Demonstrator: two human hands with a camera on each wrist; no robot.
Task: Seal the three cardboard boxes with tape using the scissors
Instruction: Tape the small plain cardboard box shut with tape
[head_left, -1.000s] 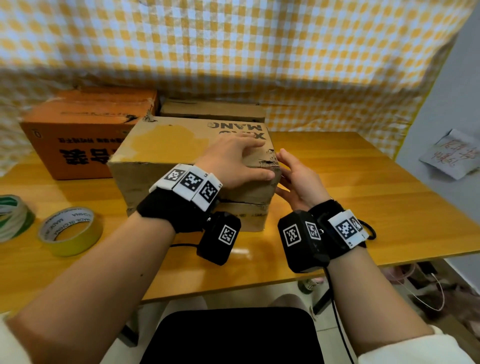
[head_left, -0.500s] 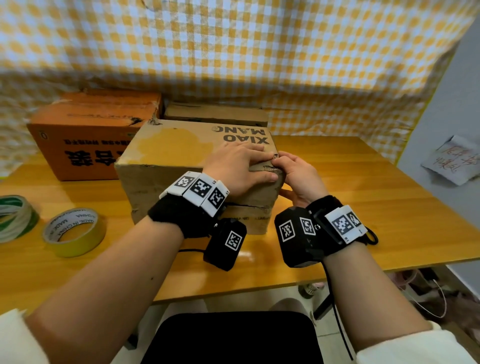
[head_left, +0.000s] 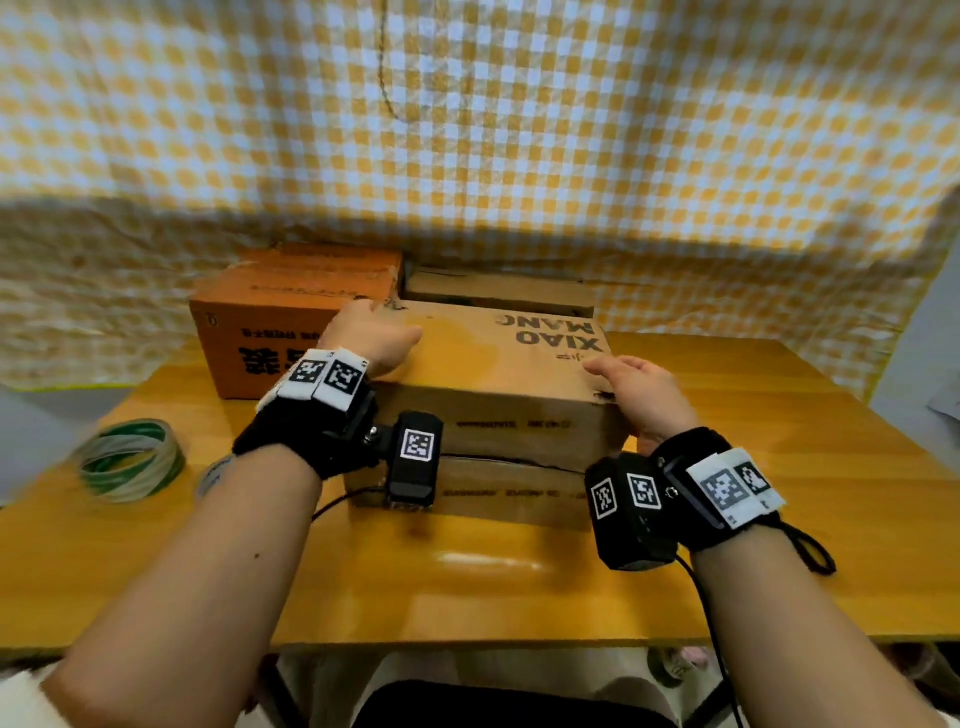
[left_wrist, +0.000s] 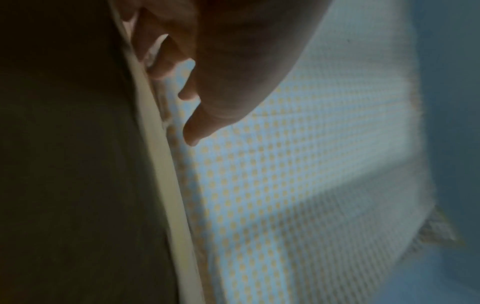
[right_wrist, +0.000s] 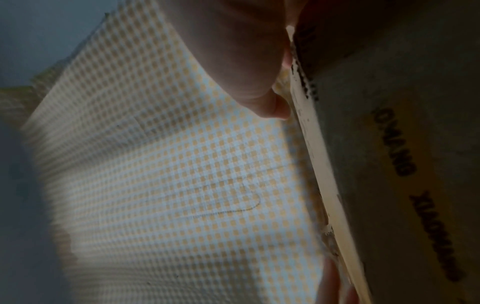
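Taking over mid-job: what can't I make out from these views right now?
- Scissors: in no view.
- Yellow tape roll: head view, mostly behind the left forearm.
- Rear brown box: head view, front hidden by the XIAO MANG box.
- Left hand fingertips: over the box's far edge; the left wrist view is dark and blurred.

Wood table (head_left: 779, 441) w/ yellow-check cloth backdrop (head_left: 519, 130)
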